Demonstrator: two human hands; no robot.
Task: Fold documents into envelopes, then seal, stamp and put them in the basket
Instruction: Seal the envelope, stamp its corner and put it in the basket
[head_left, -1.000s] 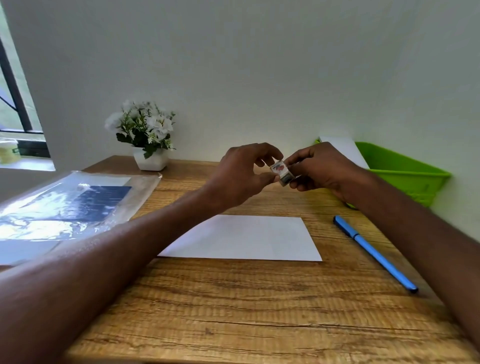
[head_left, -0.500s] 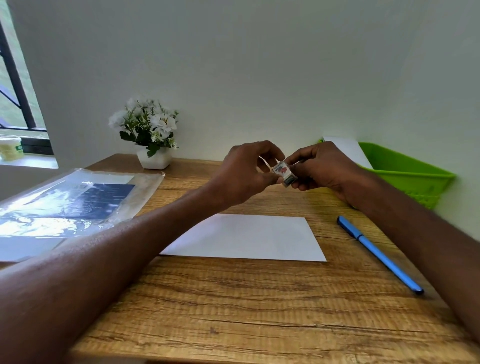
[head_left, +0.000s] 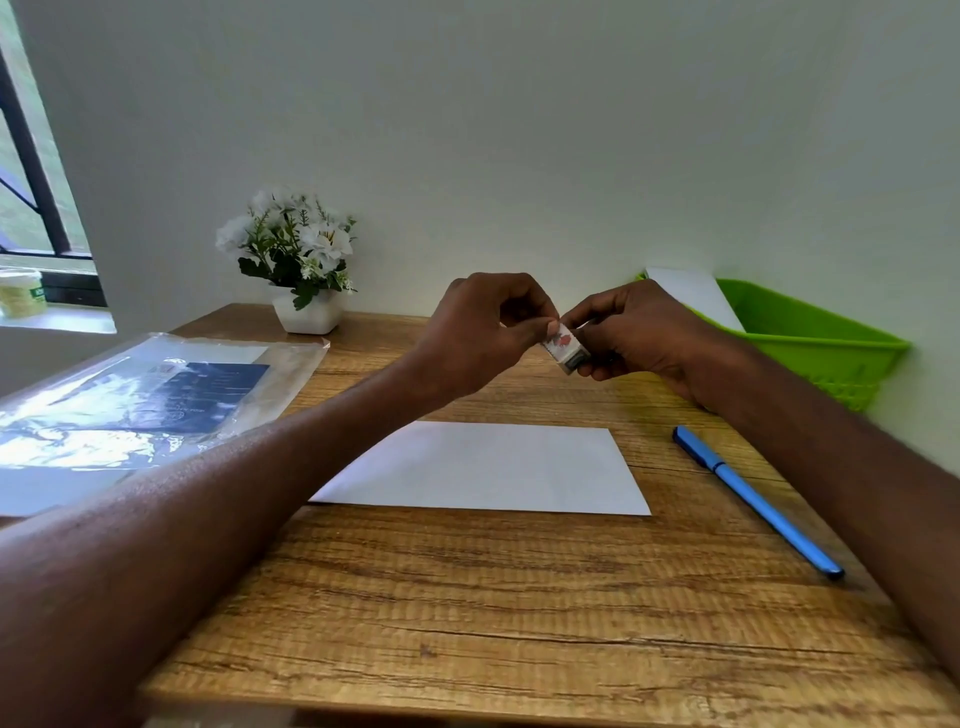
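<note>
The stamp (head_left: 565, 347), a small white piece with a red print too small to read, is partly hidden by fingers. Left hand (head_left: 480, 332) and right hand (head_left: 631, 332) both pinch it, raised above the white envelope (head_left: 483, 467) lying flat on the counter (head_left: 467, 613).

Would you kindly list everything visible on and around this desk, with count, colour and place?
envelope: 1, white, flat at desk centre
stamp: 1, white with red print, held above the desk between both hands
basket: 1, green, far right against the wall
paper in basket: 1, white, leaning inside
pen: 1, blue, right of the envelope
plastic sleeve: 1, clear, dark card inside, left side
flower pot: 1, white, white flowers, back left
jar: 1, pale, window sill
desk: 1, wood
left hand: pinches the stamp
right hand: holds the stamp
</note>
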